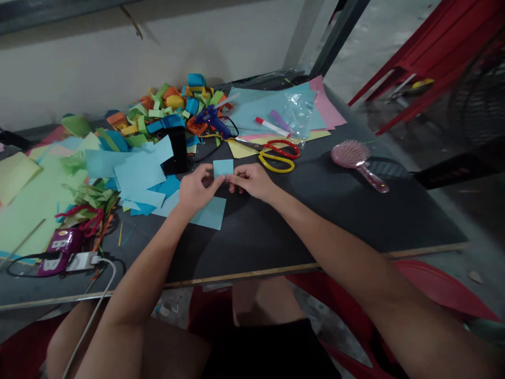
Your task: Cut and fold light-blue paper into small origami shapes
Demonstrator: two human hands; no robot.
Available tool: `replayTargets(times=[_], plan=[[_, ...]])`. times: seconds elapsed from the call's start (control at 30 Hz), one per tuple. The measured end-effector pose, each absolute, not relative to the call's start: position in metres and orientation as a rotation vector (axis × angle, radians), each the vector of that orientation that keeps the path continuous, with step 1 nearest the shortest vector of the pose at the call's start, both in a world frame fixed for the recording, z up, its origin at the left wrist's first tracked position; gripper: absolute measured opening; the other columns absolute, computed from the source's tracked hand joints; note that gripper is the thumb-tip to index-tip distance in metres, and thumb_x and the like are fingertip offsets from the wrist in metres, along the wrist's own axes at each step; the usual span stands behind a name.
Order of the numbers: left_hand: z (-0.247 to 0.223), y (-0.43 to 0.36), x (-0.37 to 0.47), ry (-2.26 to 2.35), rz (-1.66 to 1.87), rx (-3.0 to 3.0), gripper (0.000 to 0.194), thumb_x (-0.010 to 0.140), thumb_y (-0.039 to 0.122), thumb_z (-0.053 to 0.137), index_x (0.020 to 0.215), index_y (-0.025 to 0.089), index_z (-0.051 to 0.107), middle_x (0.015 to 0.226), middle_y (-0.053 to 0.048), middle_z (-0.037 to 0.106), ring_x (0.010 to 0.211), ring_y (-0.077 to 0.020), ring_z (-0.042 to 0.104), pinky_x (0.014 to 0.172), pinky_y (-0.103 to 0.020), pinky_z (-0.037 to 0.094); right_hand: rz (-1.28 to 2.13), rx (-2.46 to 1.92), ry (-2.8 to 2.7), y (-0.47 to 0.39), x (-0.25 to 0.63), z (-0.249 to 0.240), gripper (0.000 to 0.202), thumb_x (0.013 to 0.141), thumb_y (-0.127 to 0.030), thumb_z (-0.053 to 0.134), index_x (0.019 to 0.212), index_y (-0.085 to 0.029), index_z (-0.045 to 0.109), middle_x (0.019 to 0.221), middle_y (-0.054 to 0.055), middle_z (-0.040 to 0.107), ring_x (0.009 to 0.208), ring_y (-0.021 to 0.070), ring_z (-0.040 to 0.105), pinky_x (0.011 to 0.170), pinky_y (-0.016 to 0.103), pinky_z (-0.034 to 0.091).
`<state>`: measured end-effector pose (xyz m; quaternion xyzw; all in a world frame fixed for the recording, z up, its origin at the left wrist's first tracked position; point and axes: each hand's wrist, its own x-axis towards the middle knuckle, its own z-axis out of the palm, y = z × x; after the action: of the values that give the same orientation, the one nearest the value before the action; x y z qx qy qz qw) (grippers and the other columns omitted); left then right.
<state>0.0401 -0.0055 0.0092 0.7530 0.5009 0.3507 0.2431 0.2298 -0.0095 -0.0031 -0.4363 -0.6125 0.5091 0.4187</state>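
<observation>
Room's dim from where I stand, flat greyish light. Pale, plain wall [236,42] behind the table [244,242]; dark rail [59,16] across its top left, dark slanting post [343,37] at its right end. Table: dark matte top, raw wood-coloured front edge [252,274]. Floor [418,21]: grey, concrete-looking, a bit blotchy. Red chair [457,47] past the table's far right corner, another red seat [445,289] tucked close by the near edge. Round dark mesh thing [479,100] far right, too blurred to name.
</observation>
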Motion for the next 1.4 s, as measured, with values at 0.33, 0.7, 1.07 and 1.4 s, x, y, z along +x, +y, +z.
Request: replayTargets(times=[0.33,0.7,1.07,1.4], plan=[[0.006,0.005,0.027,1.181,0.884,2.124,0.057,0.079,0.04,0.075,0.131,0.022,0.061,0.108,-0.007,0.074,0.095,-0.0204,0.07,0.086,-0.032,0.057,1.331,-1.054,-1.601,-0.008,0.234,-0.006,0.045,0.08,-0.059,0.066,0.064,-0.016,0.063,0.063,0.006,0.069,0.051,0.0097,0.061,0.044,0.019,0.042],[-0.004,0.008,0.031,1.239,1.053,1.86,0.044,0.086,0.056,0.063,0.107,0.019,0.073,0.079,-0.005,0.073,0.07,-0.017,0.066,0.059,-0.025,0.05,1.428,-1.017,-1.472,0.0,0.234,-0.014,0.051,0.072,-0.066,0.07,0.082,-0.016,0.069,0.075,0.005,0.073,0.054,0.011,0.064,0.042,0.019,0.044],[0.004,-0.002,0.041,1.296,1.239,1.799,0.057,0.086,0.064,0.056,0.056,0.02,0.035,0.054,0.005,0.027,0.051,-0.0088,0.029,0.048,-0.025,0.023,1.441,-0.96,-1.584,-0.007,0.23,-0.013,0.034,0.079,-0.049,0.069,0.086,-0.016,0.071,0.07,0.004,0.07,0.062,0.0128,0.065,0.051,0.022,0.049],[-0.008,0.002,0.049,1.143,1.235,1.562,0.062,0.08,0.075,0.055,0.058,0.02,0.038,0.055,0.005,0.029,0.05,-0.0085,0.027,0.045,-0.025,0.022,1.408,-0.989,-1.388,-0.008,0.223,-0.016,0.033,0.071,-0.05,0.072,0.074,-0.017,0.069,0.06,0.0,0.064,0.053,0.0115,0.059,0.047,0.023,0.047]])
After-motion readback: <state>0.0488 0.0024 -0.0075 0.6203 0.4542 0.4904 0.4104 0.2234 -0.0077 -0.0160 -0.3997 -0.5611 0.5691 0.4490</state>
